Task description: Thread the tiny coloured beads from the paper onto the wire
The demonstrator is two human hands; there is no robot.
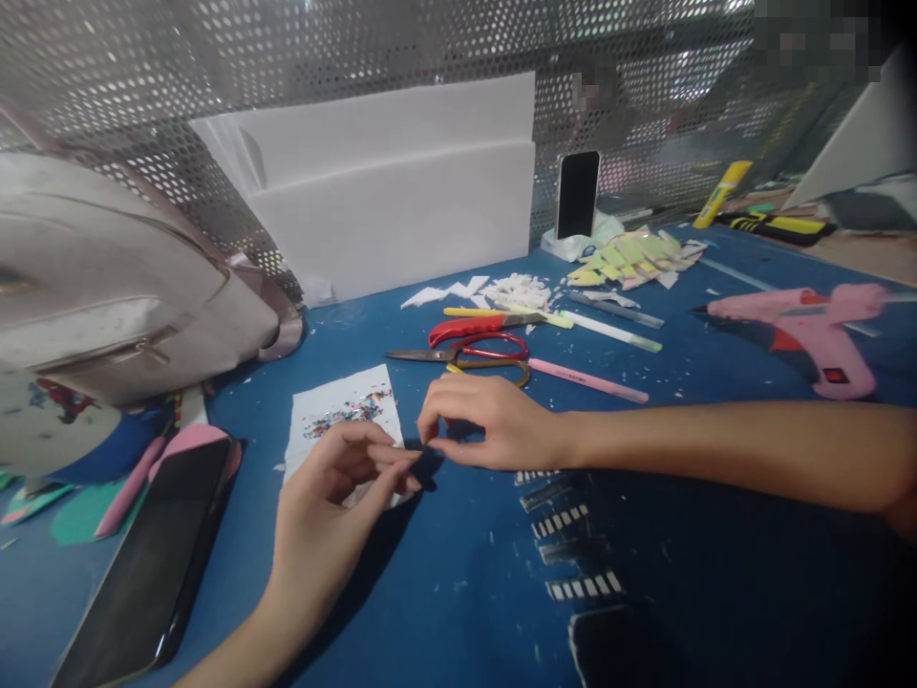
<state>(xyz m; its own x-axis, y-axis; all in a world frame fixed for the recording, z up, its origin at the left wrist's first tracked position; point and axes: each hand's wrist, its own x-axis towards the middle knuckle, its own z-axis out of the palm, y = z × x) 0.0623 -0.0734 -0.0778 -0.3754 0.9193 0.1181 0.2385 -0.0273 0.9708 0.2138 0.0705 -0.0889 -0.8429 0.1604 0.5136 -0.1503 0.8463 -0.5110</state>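
Note:
My left hand [336,497] is closed in a pinch, thumb against fingers, above the blue table. Facing it, my right hand [494,420] pinches too, its fingertips almost meeting those of the left. Something small and dark may be between the fingertips, too small to name. Under and behind my left hand lies a white paper sheet [301,420] sprinkled with colourful glitter bits [351,413]. Scissors [430,354] with dark red and brown handles rest just beyond my right hand. Black-and-white striped strips [584,585] and dark strips lie in a column below my right forearm.
A pink glue gun [823,325] lies at the right. Beyond the scissors are a red-handled cutter [465,330], a pink pen [587,380] and white scraps [520,290]. A black phone [143,564] and a pale backpack [129,287] take up the left; a white board [401,210] stands behind.

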